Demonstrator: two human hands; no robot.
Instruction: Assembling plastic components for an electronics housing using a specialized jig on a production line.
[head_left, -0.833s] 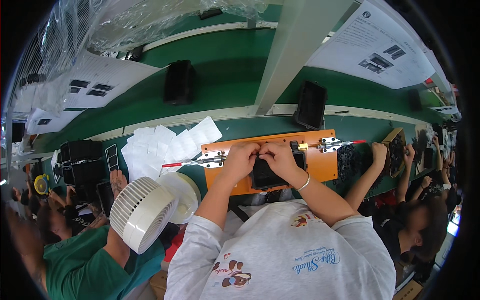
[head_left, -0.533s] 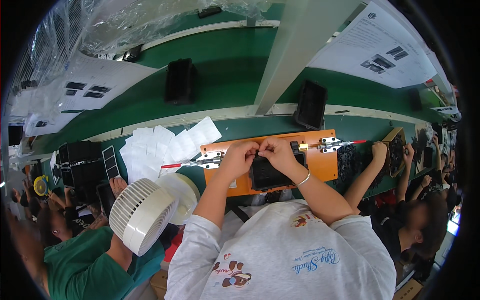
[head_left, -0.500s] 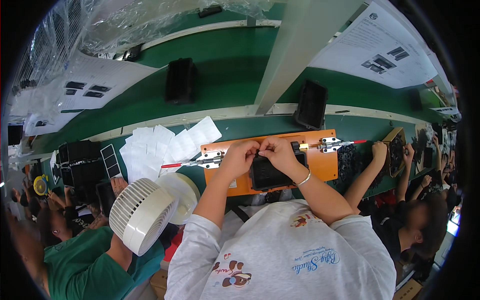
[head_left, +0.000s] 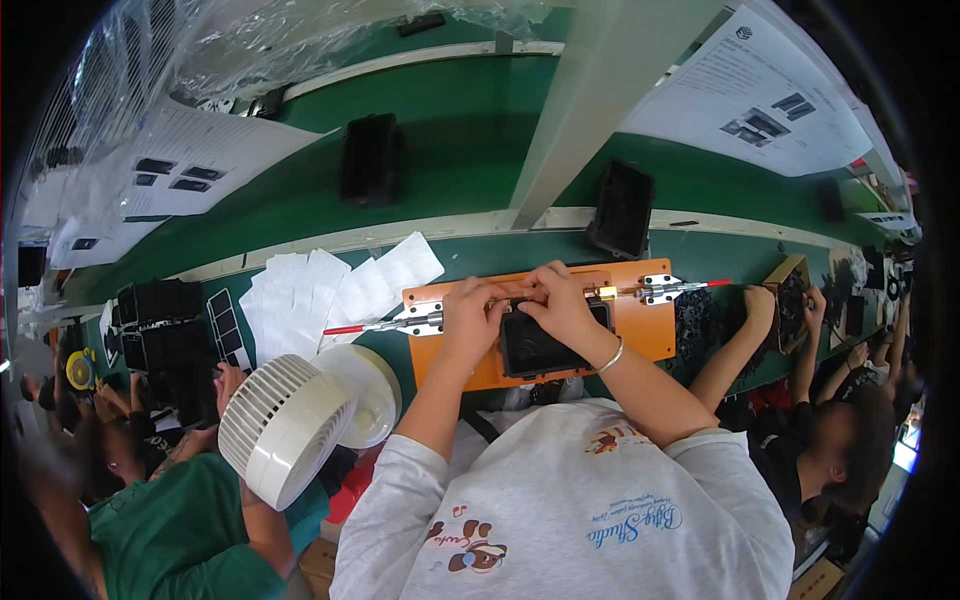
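Observation:
A shallow black plastic box (head_left: 540, 345) lies open side up on an orange fixture board (head_left: 640, 340). My left hand (head_left: 474, 318) is at the box's far left corner, with its fingers pinched together. Close beside it, my right hand (head_left: 556, 302) reaches over the far edge, thumb and fingers pinched too. Whatever sits between the fingertips is too small or hidden. Toggle clamps with red handles are fixed to the board, one at the left (head_left: 425, 318) and one at the right (head_left: 660, 288). A brass-coloured block (head_left: 606, 293) faces the box from the right clamp.
A white fan (head_left: 285, 430) stands close by my left arm. White paper sheets (head_left: 300, 300) lie left of the board. Two black boxes rest beyond, one on the far green surface (head_left: 370, 160) and one behind the board (head_left: 622, 208). Small black parts (head_left: 695, 330) and co-workers' hands are at right.
My left hand has shifted slightly left and its fingertips have drawn a little away from the right hand's. The box stays in place. At left, a co-worker's hand has moved.

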